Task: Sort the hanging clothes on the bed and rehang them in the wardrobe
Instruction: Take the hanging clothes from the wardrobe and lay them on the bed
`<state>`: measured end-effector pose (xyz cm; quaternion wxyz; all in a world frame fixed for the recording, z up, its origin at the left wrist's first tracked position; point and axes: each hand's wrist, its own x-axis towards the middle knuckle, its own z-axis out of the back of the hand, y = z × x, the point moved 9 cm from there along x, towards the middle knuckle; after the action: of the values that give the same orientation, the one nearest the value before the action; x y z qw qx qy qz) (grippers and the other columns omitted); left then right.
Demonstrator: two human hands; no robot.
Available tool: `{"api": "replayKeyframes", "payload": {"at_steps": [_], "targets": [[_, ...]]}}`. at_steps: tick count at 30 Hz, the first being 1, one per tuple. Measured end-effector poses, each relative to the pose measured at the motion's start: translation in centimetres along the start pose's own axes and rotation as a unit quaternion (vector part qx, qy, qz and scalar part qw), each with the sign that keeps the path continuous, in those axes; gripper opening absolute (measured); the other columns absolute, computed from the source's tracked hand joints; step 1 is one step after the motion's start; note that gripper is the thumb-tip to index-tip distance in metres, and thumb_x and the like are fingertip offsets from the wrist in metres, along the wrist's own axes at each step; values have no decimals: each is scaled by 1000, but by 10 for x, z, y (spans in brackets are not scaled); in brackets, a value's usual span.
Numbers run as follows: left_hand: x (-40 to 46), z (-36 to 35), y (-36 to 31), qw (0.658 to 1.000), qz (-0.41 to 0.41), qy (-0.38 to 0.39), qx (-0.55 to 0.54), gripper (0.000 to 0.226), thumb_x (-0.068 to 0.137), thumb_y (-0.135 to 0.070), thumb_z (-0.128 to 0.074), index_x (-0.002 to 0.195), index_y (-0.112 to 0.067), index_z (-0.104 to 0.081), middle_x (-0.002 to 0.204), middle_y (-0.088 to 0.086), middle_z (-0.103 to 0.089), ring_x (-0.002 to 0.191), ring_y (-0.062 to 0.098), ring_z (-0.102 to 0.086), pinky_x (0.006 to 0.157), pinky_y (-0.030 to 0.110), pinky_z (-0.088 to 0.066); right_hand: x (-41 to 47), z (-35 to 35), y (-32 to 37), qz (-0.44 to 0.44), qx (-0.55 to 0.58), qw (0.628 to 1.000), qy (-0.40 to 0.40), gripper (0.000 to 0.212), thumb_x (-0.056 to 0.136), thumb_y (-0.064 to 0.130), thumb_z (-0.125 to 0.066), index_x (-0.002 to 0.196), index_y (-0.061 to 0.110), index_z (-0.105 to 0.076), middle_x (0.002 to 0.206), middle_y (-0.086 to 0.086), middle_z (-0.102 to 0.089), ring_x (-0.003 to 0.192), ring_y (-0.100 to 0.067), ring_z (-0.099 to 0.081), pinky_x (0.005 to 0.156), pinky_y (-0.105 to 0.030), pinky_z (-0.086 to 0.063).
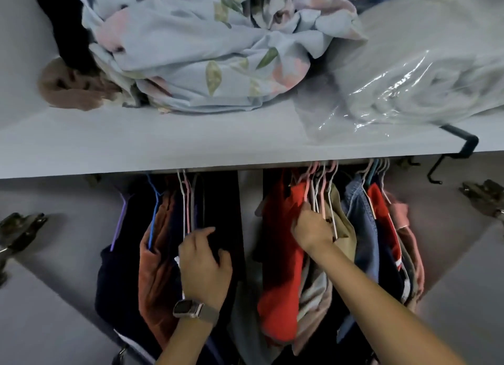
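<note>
Left hand (203, 263) curled on dark hanging clothes (226, 214), right hand (313, 229) pinching thin wire hangers (319, 198); at 12 o'clock, crumpled floral sheet (207, 48) on smooth white shelf (163, 143).

dim, cool light with a bluish cast; glare streaks the plastic bag (403, 92) on the shelf (163, 143). soft motion blur throughout; wide-angle bending at the edges.

A wide pale grey wardrobe shelf (169, 143) spans the scene. On it, far left, lies a crumpled floral light-blue sheet (207, 51), with a brown fuzzy bundle (68, 89) beside it and a clear plastic-wrapped white bundle (425, 83) on the right. Metal door hinges (20, 231) sit on both sides. The light is dim.
</note>
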<state>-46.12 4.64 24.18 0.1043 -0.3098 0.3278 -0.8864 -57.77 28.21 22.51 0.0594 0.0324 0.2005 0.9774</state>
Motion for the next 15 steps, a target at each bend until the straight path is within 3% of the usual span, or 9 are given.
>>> {"api": "replayKeyframes", "payload": {"at_steps": [2, 4, 7, 9, 12, 15], "targets": [[13, -4, 15, 999, 6, -7, 51, 51, 69, -3, -70, 117, 0, -55, 116, 18, -52, 107, 34, -48, 90, 41, -43, -5, -8, 12, 44, -11, 999, 10, 29, 94, 13, -41, 121, 3, -40, 109, -23, -64, 102, -40, -62, 84, -42, -47], [22, -17, 33, 997, 41, 37, 62, 57, 71, -5, -70, 123, 6, -50, 120, 25, -51, 110, 42, -47, 92, 46, -43, -13, -15, 32, 84, 6, 996, 27, 28, 95, 16, -42, 120, 6, -42, 106, -22, -65, 100, -40, -62, 87, -44, -46], [30, -34, 47, 989, 53, 94, 102, 60, 74, -3, -65, 130, 6, -45, 123, 25, -51, 110, 41, -50, 92, 46, -44, -14, -26, 49, 78, 153, 983, 58, 22, 91, 15, -46, 113, 10, -48, 100, -19, -66, 97, -38, -63, 83, -40, -49], [40, -39, 50, 985, 49, 112, 124, 56, 73, 2, -62, 127, 6, -47, 118, 26, -52, 100, 43, -55, 80, 46, -50, -12, -32, 44, 20, 247, 966, 71, 20, 88, 14, -50, 108, 12, -52, 94, -12, -65, 95, -33, -63, 79, -32, -46], [59, -47, 51, 973, 45, 142, 175, 46, 57, 1, -73, 100, 6, -58, 94, 25, -57, 80, 43, -55, 62, 42, -49, -8, -37, 36, -27, 311, 947, 72, 21, 89, 13, -52, 109, 8, -54, 96, -7, -63, 96, -29, -63, 78, -28, -43], [67, -61, 49, 976, 71, 184, 95, 40, 70, -2, -67, 107, 2, -51, 109, 21, -52, 91, 36, -55, 73, 39, -50, -4, -33, 38, 4, 319, 946, 63, 23, 93, 18, -56, 114, 9, -54, 95, -1, -62, 92, -19, -61, 74, -21, -38]]}}
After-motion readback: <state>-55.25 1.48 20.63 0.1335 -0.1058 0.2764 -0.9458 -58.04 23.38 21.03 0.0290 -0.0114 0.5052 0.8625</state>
